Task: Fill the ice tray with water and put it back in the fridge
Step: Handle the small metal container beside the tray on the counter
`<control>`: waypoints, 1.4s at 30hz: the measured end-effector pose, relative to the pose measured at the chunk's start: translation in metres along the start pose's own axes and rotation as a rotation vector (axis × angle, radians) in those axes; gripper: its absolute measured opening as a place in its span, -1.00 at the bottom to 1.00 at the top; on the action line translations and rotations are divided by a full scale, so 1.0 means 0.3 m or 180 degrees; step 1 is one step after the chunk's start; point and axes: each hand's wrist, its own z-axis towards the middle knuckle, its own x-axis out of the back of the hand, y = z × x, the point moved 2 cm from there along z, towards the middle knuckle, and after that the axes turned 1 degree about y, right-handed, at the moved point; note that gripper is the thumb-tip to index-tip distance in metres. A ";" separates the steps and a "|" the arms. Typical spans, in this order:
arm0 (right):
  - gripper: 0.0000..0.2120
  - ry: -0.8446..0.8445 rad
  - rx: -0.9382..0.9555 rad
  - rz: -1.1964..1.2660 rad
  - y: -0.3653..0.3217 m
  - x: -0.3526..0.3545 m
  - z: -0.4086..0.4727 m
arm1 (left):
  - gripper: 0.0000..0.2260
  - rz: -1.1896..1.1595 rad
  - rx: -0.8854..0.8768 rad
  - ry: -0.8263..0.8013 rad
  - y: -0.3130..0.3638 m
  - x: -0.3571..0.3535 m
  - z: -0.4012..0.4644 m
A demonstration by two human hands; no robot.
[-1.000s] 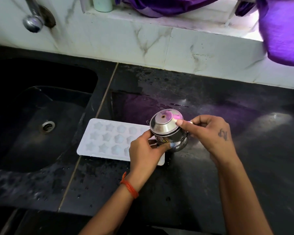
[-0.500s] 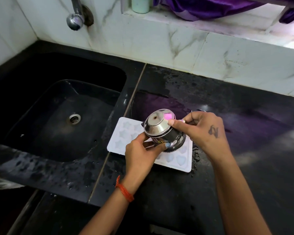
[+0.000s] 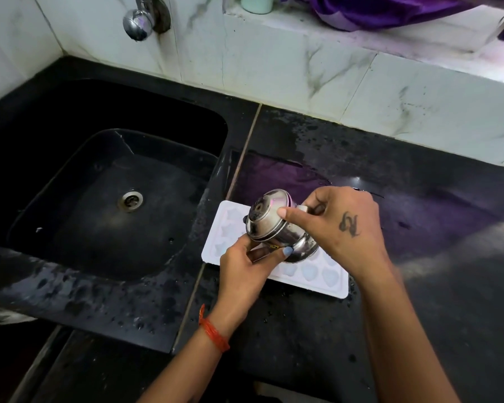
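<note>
A white ice tray (image 3: 312, 282) with star and heart moulds lies flat on the black counter, just right of the sink. Above it I hold a small steel lidded pot (image 3: 277, 228), tipped to the left. My right hand (image 3: 341, 225) grips its handle, with the index finger pressed on the lid. My left hand (image 3: 246, 261) holds the pot from below, thumb against its side. The pot and both hands hide the middle of the tray.
A black sink (image 3: 105, 199) with a steel drain sits on the left, a chrome tap (image 3: 137, 20) on the white marble wall above it. The wet black counter (image 3: 434, 257) stretches right. A pale cup (image 3: 256, 2) and purple cloth (image 3: 376, 10) sit on the back ledge.
The pot has tipped further to the left over the tray. My view has swung left, showing more of the sink. Both hands keep their hold.
</note>
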 end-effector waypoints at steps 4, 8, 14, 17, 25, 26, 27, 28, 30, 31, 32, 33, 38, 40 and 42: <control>-0.65 0.0037 0.0023 -0.0088 -0.014 -0.001 -0.005 | -0.74 0.0023 0.0003 -0.0054 0.000 0.008 0.004; -0.69 0.0037 -0.0049 0.0083 -0.002 0.003 -0.008 | -0.73 0.0099 -0.0044 0.0024 0.009 0.012 0.004; -0.74 0.0002 -0.0392 0.0636 0.057 0.002 -0.012 | -0.71 0.0571 -0.0210 0.0205 0.035 0.016 -0.001; -0.73 0.0005 -0.0533 0.0960 0.084 0.007 -0.024 | -0.65 0.0772 -0.0293 0.0221 0.045 0.013 -0.001; -0.74 0.0201 -0.0489 0.0692 0.098 0.033 -0.047 | -0.63 0.0532 -0.0165 -0.0038 0.026 -0.024 -0.006; -0.74 0.0214 -0.0451 0.0603 0.093 0.039 -0.052 | -0.65 0.0467 -0.0138 -0.0064 0.024 -0.031 -0.010; -0.74 0.0222 -0.0425 0.0523 0.087 0.045 -0.055 | -0.66 0.0407 -0.0116 -0.0093 0.021 -0.037 -0.014; -0.73 0.0222 -0.0410 0.0442 0.082 0.050 -0.059 | -0.66 0.0360 -0.0101 -0.0124 0.018 -0.043 -0.017; -0.71 0.0213 -0.0384 0.0276 0.074 0.058 -0.065 | -0.67 0.0269 -0.0077 -0.0184 0.009 -0.051 -0.022; -0.71 0.0215 -0.0371 0.0210 0.071 0.061 -0.068 | -0.68 0.0213 -0.0061 -0.0214 0.005 -0.055 -0.024; -0.70 0.0225 -0.0359 0.0158 0.068 0.064 -0.070 | -0.68 0.0165 -0.0049 -0.0237 0.001 -0.057 -0.025; -0.70 0.0237 -0.0346 0.0109 0.065 0.066 -0.072 | -0.69 0.0128 -0.0045 -0.0255 -0.002 -0.059 -0.025; -0.70 0.0271 -0.0189 -0.0093 0.045 0.071 -0.078 | -0.70 -0.0028 -0.0015 -0.0321 -0.014 -0.067 -0.027; -0.70 0.0274 -0.0135 -0.0172 0.042 0.072 -0.078 | -0.69 -0.0066 -0.0014 -0.0338 -0.014 -0.069 -0.028; -0.70 0.0286 -0.0127 -0.0199 0.040 0.074 -0.079 | -0.73 -0.0089 -0.0015 -0.0362 -0.012 -0.070 -0.031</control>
